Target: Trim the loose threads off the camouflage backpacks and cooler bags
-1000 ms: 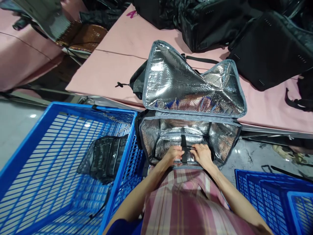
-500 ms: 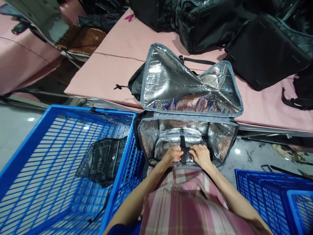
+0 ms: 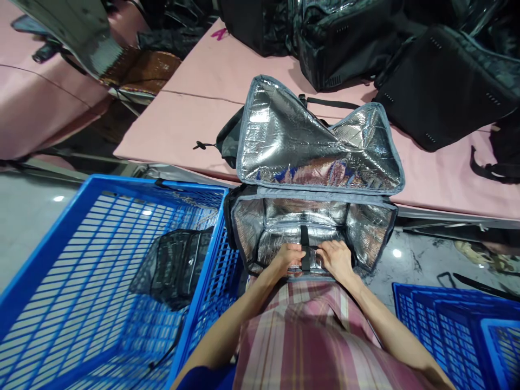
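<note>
An insulated bag (image 3: 370, 230) with a shiny silver lining stands open in front of me, against the table edge. Its foil-lined lid (image 3: 280, 141) is folded back onto the table. Inside the bag, a black strap (image 3: 304, 236) runs from the back toward me, crossed by a short black piece. My left hand (image 3: 289, 259) is closed on the left side of this strap. At its right side my right hand (image 3: 336, 257) is closed too, with fingertips pinching by the crossing piece. The fingers partly cover the spot where they meet the strap.
At left stands a large blue plastic basket (image 3: 87, 187) with a dark bag (image 3: 173, 268) inside. More blue baskets (image 3: 436, 287) are at lower right. Several black bags (image 3: 442, 89) lie along the back of the pink-covered table (image 3: 179, 122). A plaid apron (image 3: 320, 346) covers my lap.
The view has shifted very slightly. Both hands stay at the strap in nearly the same position, and the bag has not moved.
</note>
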`<state>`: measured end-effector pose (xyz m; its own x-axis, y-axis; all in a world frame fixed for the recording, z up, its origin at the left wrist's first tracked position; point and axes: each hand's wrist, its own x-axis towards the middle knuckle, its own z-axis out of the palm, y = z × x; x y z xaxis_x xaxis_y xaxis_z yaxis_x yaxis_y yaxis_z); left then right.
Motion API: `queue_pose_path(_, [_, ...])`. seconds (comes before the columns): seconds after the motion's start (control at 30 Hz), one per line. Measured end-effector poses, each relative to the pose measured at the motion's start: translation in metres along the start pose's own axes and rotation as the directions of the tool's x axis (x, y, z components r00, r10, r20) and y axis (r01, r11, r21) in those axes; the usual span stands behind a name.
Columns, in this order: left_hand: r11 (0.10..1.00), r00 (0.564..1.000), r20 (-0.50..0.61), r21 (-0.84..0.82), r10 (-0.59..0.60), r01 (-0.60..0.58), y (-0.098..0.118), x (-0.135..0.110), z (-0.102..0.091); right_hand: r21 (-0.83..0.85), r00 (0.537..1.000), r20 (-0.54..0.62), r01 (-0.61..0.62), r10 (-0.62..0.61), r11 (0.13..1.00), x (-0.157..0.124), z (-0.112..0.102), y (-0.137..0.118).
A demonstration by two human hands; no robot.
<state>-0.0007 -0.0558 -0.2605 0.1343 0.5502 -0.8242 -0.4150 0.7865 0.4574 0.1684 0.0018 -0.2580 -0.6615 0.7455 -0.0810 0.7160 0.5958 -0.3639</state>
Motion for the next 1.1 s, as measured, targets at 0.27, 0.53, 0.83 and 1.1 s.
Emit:
queue_pose_path(0.27, [1.0,1.0,-0.006,-0.012,0.005,-0.005,-0.002,0.003,0.0,0.038,0.999,0.025,-0.039,0.038,0.999,0.0,0.001,-0.001])
queue_pose_path(0.53, [1.0,1.0,-0.014,-0.005,0.013,-0.013,0.002,-0.004,0.001,0.127,0.987,0.06,-0.155,0.148,0.98,0.003,-0.002,0.002])
queue_pose_path(0.83, [0.996,0.988,-0.143,0.072,0.064,-0.054,-0.009,0.003,0.003,0.28,0.933,0.171,-0.355,0.317,0.892,0.026,0.018,-0.008])
queue_pose_path(1.1, [0.914,0.885,-0.33,0.347,0.33,-0.211,-0.007,-0.014,0.006,0.39,0.889,0.213,-0.457,0.405,0.799,0.025,0.014,0.015])
